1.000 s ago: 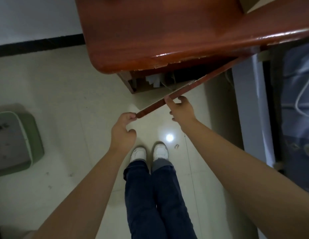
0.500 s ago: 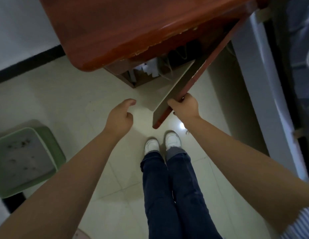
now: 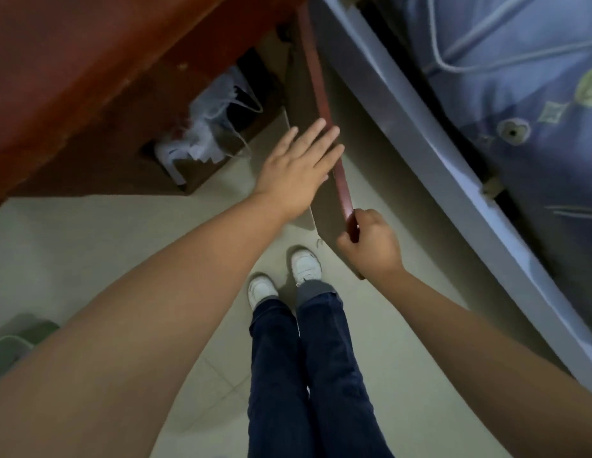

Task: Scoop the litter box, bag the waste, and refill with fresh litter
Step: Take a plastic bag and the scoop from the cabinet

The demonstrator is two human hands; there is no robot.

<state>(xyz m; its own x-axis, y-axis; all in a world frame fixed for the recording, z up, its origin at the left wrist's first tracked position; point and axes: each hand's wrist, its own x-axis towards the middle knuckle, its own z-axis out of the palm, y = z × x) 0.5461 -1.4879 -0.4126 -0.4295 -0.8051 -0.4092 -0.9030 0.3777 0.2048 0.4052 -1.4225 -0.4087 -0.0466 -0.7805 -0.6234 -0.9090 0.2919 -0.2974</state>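
Red-brown wood: a cabinet door (image 3: 324, 120) is swung wide open, seen almost edge-on, its long edge running from the hinge side at the top down toward the person.
Right hand (image 3: 370, 244): curled fingers (image 3: 372, 216) grip the near lower corner of the door's edge.
Left hand (image 3: 299, 170): fingers straight and together, holding nothing, lying flat over the door's inner face just short of its edge; actual contact cannot be told for certain.
Cabinet opening: a dark compartment under the counter (image 3: 89, 61), to the left of the door and ahead of the left fingertips.
Inside: a crumpled white plastic bag (image 3: 205, 127) with thin handles, beside a dark object too dim to name.
Bag from the hands: up and to the left of the left hand, and nearer to it than to the right.
Litter box (image 3: 13, 345): only a green corner shows on the floor at the far left edge, well apart from both hands, behind the left forearm.
Likely next: the free left hand reaches in for a bag while the right steadies the door.
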